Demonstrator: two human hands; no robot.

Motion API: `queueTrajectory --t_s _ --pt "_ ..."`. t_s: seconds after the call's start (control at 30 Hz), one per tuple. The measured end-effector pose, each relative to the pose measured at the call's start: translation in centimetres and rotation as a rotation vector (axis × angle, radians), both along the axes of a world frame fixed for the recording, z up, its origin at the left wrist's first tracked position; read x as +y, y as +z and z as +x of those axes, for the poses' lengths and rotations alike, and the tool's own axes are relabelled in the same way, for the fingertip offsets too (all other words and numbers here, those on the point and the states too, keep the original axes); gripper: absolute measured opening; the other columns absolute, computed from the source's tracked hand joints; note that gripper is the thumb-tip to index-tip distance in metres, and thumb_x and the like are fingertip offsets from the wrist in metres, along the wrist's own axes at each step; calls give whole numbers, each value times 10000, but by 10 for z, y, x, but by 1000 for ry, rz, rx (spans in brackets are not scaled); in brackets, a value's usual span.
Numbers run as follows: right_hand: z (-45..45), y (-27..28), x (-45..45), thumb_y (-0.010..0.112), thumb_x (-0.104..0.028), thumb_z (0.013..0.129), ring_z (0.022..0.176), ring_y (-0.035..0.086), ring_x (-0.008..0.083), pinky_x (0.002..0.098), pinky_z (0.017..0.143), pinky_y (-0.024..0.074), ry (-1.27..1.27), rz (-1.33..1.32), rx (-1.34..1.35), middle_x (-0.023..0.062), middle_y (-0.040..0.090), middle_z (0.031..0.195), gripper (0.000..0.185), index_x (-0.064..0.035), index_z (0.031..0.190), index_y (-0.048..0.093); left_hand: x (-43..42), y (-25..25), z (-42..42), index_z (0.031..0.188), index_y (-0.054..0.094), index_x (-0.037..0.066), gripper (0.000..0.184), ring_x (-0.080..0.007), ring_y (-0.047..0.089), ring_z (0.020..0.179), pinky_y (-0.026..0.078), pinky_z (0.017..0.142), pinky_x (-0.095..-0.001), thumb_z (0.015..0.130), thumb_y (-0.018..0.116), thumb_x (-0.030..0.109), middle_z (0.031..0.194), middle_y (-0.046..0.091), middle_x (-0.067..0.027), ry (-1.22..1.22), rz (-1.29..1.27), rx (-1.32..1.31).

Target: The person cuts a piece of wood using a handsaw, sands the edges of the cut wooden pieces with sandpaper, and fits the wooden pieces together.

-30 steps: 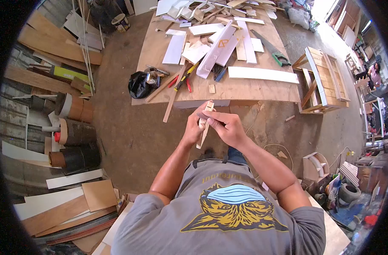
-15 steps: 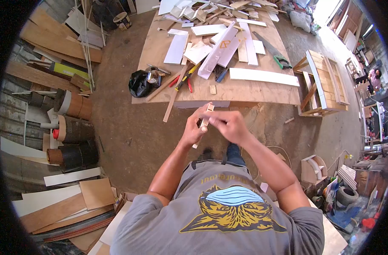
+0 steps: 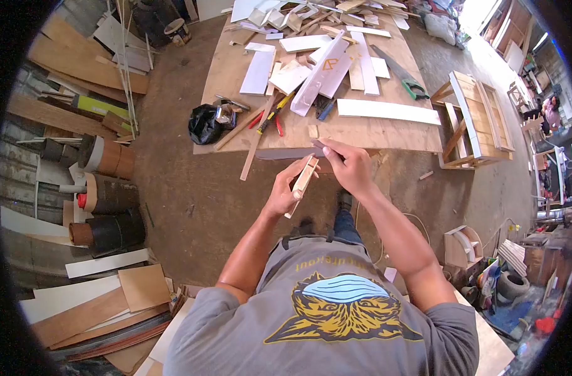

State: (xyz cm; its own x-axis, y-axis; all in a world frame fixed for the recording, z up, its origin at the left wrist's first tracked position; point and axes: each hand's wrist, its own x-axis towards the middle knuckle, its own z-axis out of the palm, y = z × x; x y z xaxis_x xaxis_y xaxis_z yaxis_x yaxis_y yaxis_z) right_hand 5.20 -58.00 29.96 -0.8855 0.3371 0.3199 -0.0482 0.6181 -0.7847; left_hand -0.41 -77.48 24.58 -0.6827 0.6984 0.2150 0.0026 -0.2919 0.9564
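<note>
Left hand [image 3: 283, 193] gripping slim wooden piece [image 3: 304, 179], tilted, before near edge of bench [image 3: 386, 136]. Right hand [image 3: 351, 168] pinching small flat piece [image 3: 318, 143] near the wood's far end.

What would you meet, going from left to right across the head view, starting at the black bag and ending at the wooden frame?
Black bag, held wooden piece, right hand, green-handled saw, wooden frame.
</note>
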Motion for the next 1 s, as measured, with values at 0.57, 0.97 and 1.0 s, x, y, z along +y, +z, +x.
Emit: queueTrajectory --t_s 0.57,0.97,1.0 --pt "0 -1 0 719 -183 950 852 774 292 373 723 603 86 -2 107 131 782 1007 223 -122 1151 795 1 -4 -6 1204 684 -60 947 -217 613 1065 468 962 -380 729 737 758 1168 655 -120 -14 41 -58" --pt "14 -5 -37 675 -208 996 947 770 294 361 814 606 180 -80 151 154 769 1074 253 -103 1208 767 13 -34 -2 1462 494 -55 1136 -238 628 1209 513 1018 -388 862 422 908 1311 646 -148 31 94 -165" --pt "18 1 -40 673 -209 998 956 769 297 362 819 606 218 -83 132 155 767 1081 255 -102 1210 765 16 -39 0 1469 483 -48 1098 -250 624 1231 511 1037 -397 886 425 880 1328 641 -152 33 144 -207"
